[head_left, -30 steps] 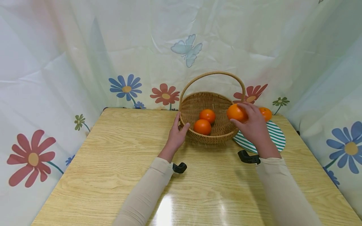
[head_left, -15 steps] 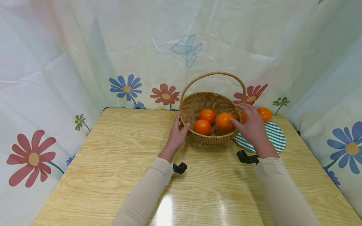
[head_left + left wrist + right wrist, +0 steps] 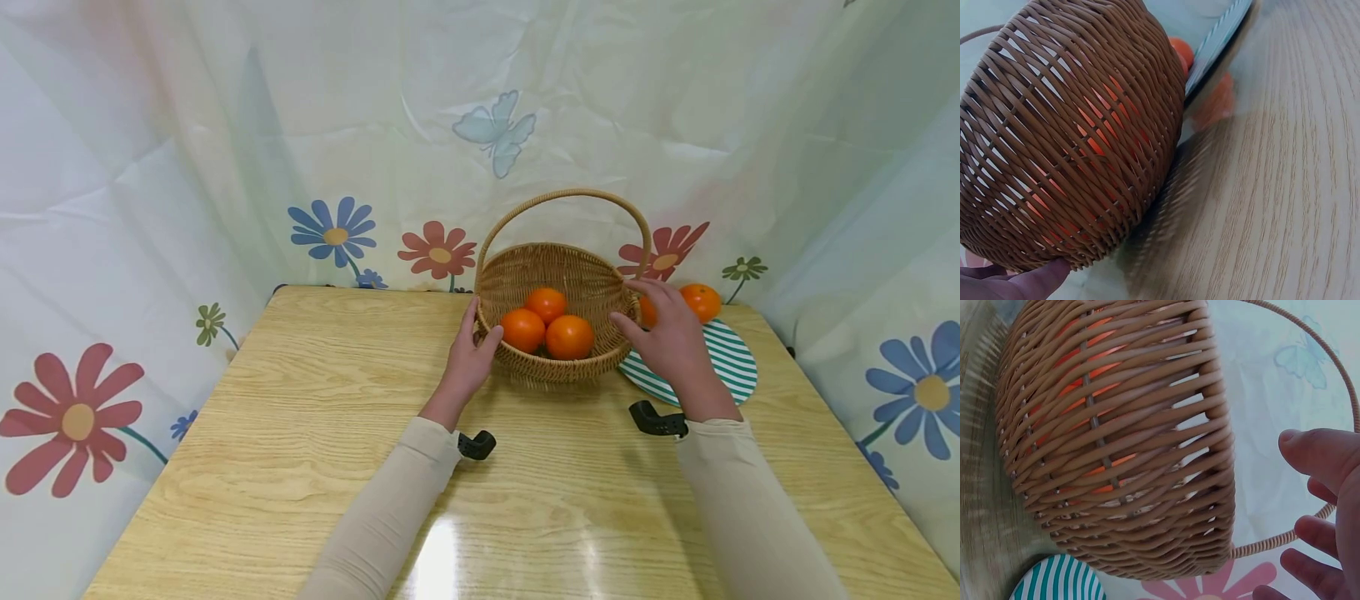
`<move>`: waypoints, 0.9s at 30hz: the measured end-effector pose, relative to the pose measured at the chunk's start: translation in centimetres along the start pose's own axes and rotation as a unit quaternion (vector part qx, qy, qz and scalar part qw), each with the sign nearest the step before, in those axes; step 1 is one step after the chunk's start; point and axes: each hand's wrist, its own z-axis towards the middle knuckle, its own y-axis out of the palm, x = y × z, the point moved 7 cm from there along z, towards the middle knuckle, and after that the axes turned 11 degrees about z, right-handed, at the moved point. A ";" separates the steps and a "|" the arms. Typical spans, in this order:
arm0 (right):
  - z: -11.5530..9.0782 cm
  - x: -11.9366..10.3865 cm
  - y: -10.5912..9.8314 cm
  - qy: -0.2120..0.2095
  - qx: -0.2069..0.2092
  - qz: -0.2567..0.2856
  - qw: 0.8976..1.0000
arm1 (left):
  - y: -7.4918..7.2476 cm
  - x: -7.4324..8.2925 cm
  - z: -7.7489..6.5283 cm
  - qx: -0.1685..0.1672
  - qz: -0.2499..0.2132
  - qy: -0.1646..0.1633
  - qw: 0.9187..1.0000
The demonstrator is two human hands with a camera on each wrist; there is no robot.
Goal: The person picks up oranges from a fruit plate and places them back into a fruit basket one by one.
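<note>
The wicker basket (image 3: 558,367) stands near the back of the table with its hooped handle raised. Inside lie three oranges: one at the back (image 3: 546,305), one at the left (image 3: 522,331) and one at the front right (image 3: 569,337). My left hand (image 3: 468,358) rests against the basket's left side, fingers and thumb fairly straight; its thumb touches the weave in the left wrist view. My right hand (image 3: 663,337) hovers by the right rim, thumb and fingers spread, holding nothing. The right wrist view has its fingers apart from the basket wall (image 3: 1129,425).
Right of the basket, a green-and-white striped plate (image 3: 731,362) lies on the wooden table (image 3: 337,400). Two more oranges are at its back: one (image 3: 701,302) in plain sight, the other (image 3: 648,312) partly behind my right hand. A flower-printed curtain (image 3: 390,125) hangs behind.
My right hand has let go of an orange into the basket. That orange has rolled left against the other two, which shifted slightly. My left hand has stayed in place.
</note>
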 end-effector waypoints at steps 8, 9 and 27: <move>-0.1 1.0 -0.1 0.002 0.006 -0.003 1.000 | 0.0 -0.2 0.1 0.000 0.007 0.003 1.000; -0.2 1.1 -0.1 0.002 0.006 -0.004 1.000 | 0.0 -0.2 0.1 0.000 0.006 0.005 1.000; 0.3 3.9 -0.5 0.005 0.051 -0.007 0.999 | 0.1 -0.5 0.4 0.005 0.012 0.009 1.000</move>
